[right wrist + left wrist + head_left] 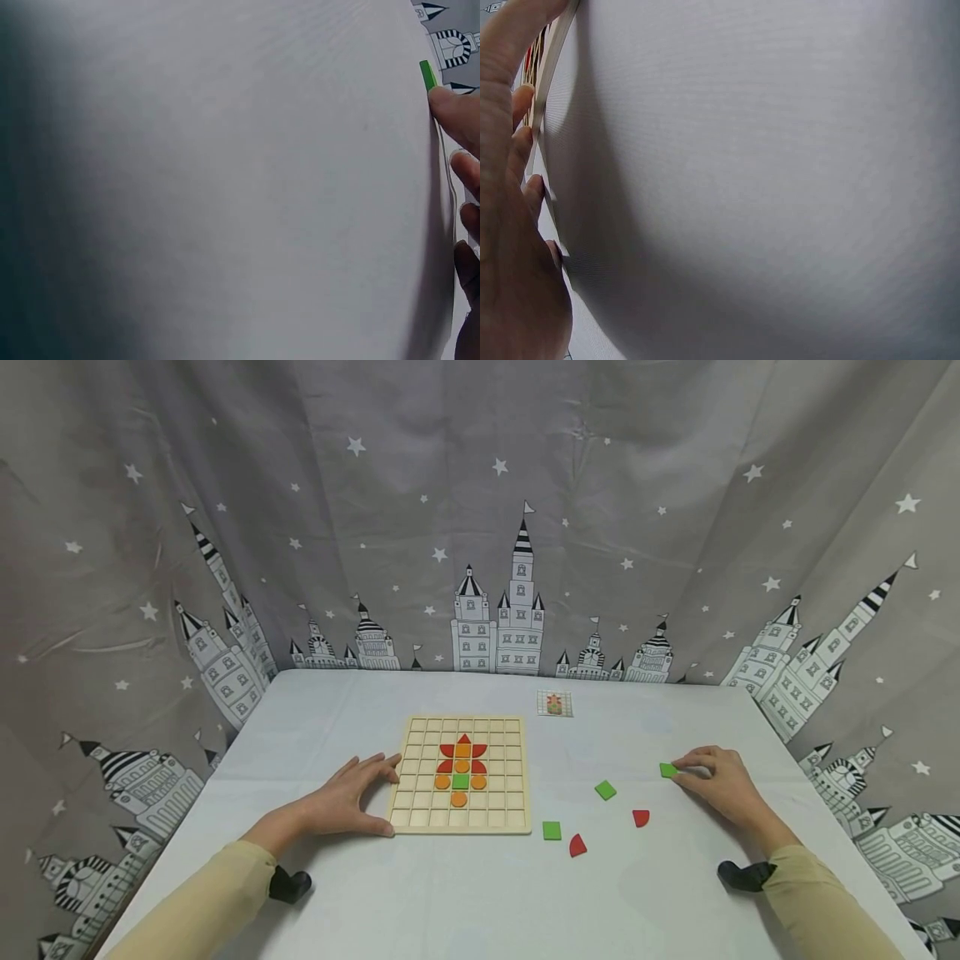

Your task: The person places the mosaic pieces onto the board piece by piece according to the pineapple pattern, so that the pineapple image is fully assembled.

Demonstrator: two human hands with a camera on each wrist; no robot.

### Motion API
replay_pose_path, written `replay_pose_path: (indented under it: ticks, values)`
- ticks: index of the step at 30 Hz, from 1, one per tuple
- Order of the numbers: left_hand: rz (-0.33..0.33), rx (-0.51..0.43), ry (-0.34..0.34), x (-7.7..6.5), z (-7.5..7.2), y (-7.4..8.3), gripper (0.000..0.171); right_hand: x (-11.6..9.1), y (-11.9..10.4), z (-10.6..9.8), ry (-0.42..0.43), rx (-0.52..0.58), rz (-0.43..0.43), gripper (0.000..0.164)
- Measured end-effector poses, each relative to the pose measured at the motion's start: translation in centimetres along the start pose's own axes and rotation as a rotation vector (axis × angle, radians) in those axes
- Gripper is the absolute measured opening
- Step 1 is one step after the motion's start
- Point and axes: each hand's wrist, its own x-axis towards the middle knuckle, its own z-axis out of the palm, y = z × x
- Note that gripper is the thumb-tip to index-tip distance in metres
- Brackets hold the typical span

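On the white table lies a pale wooden grid board (489,806) bearing a figure of red, orange and green pieces, with a green square (461,782) near its centre. My left hand (341,797) rests at the board's left edge, thumb at the near corner and fingers spread along the side. Over to the right, my right hand (722,781) pinches a green square tile (667,770) between thumb and fingertips, at or just above the table. That tile (427,75) also shows past the thumb in the right wrist view. The left wrist view catches only a sliver of the board (553,64).
Between board and right hand lie two loose green squares, one nearer the board (552,831) and one farther back (606,790). Two red quarter-circle pieces, one near (577,846) and one farther right (641,818), lie close by. Behind is a small pattern card (555,703).
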Motion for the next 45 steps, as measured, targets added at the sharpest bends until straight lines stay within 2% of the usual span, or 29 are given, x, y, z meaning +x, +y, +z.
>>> replay_pose_path:
  ticks: [6,13,19,29,35,40,45]
  values:
    - [0.002,-0.001,-0.001,0.1,0.0,-0.1,0.077,0.2,0.3,0.5,0.050,-0.061,-0.062,0.028]
    - [-0.001,-0.001,-0.002,0.1,0.1,-0.1,0.077,0.8,-1.6,0.8,0.056,-0.070,-0.081,0.026]
    - [-0.003,0.005,-0.003,0.1,0.1,-0.1,0.076,2.1,-5.0,2.5,0.045,-0.032,-0.179,0.019]
    - [0.004,0.002,0.002,0.1,0.0,-0.1,0.075,2.7,-13.4,7.6,-0.045,-0.004,-0.377,0.017]
    - [0.002,0.001,0.001,0.1,0.0,-0.1,0.074,2.7,-16.3,10.6,-0.078,-0.019,-0.501,0.019]
    - [-0.002,0.001,0.000,0.1,0.0,0.0,0.074,2.8,-18.3,12.5,-0.126,0.009,-0.493,0.018]
    - [-0.011,-0.001,-0.006,0.2,0.1,0.1,0.074,3.0,-19.8,14.0,-0.120,-0.015,-0.507,0.017]
